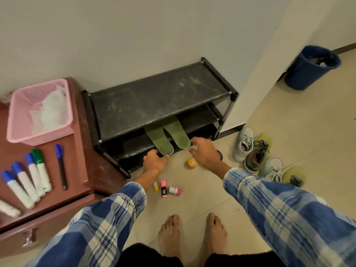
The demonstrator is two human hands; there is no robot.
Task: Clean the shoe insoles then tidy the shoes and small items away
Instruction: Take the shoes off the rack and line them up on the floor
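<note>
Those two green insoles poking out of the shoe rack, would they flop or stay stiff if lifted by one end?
Probably fairly stiff: the green insoles overhang a shelf of the shoe rack without drooping. They look thin and flat, so likely light. Lying loose there, they could slide out easily.

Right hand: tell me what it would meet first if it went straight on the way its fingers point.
Most likely the nearer end of the green insole on the right, just ahead of the right hand; behind it lies the shoe rack. Depth is hard to judge here.
</note>
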